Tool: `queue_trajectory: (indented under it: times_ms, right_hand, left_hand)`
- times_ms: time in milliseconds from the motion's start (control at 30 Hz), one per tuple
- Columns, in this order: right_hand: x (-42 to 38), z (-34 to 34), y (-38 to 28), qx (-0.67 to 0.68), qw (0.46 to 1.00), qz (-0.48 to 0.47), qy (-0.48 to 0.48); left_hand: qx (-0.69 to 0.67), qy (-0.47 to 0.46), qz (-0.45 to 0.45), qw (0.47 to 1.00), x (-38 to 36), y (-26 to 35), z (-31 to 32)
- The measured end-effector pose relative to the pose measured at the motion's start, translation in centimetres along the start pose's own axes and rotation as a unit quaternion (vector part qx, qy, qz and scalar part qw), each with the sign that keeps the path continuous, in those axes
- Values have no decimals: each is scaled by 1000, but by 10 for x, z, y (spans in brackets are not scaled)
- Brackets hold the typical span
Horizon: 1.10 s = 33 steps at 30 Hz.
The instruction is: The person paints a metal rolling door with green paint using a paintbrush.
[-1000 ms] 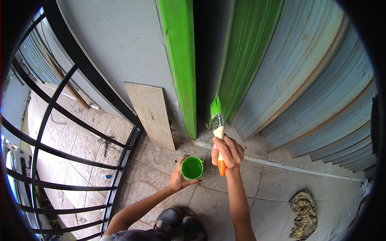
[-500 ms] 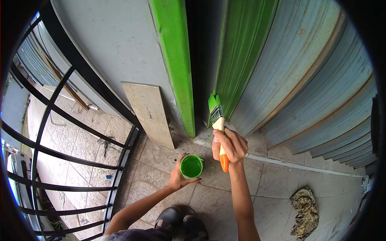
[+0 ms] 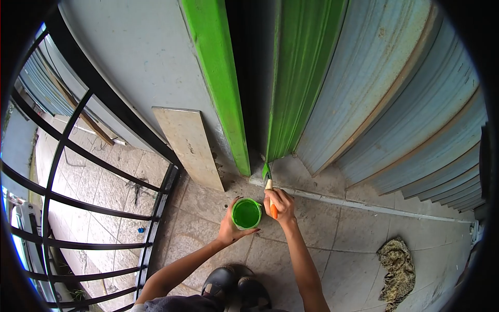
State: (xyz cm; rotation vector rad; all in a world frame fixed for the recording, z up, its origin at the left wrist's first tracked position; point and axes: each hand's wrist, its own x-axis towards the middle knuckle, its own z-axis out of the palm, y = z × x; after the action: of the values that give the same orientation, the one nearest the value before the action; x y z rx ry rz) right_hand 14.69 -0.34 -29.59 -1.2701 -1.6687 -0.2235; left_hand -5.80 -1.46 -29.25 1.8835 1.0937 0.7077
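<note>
My left hand (image 3: 228, 226) is wrapped round a small tub of green paint (image 3: 246, 213), its open top facing up. In my right hand (image 3: 280, 205) is a paintbrush (image 3: 268, 184) with a cream and orange handle, the fingers closed round it. Its green-loaded bristles point away from me, right at the bottom edge of a green-painted ridged metal panel (image 3: 306, 78). To the left of that panel, past a dark gap, stands a green-painted post (image 3: 218, 78).
Unpainted grey-blue corrugated panels (image 3: 374, 78) continue to the right. A tan board (image 3: 188, 148) leans against the grey wall (image 3: 140, 57). Black metal bars (image 3: 99, 151) curve along the left. A patterned cloth (image 3: 396, 270) lies on the tiled floor (image 3: 312, 244) at lower right.
My right hand has brought the brush down and toward me, from the panel's lower left edge to its bottom corner. The left hand with the tub has stayed nearly still.
</note>
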Motion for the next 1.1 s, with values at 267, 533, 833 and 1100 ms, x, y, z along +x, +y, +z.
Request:
queue_trajectory:
  times_ms: [267, 533, 833, 1100]
  right_hand:
    - [82, -45, -31, -18, 978, -116, 174]
    - [16, -4, 1, 7, 999, -11, 48]
    - [117, -58, -37, 88, 981, -7, 175]
    - [131, -55, -42, 244, 922, 80, 291]
  left_hand:
    - [2, 8, 7, 1000, -1, 0, -1]
    - [3, 7, 5, 1000, 2, 1, -1]
    - [-18, 11, -3, 1000, -4, -15, 7]
    - [15, -3, 8, 1000, -3, -17, 5]
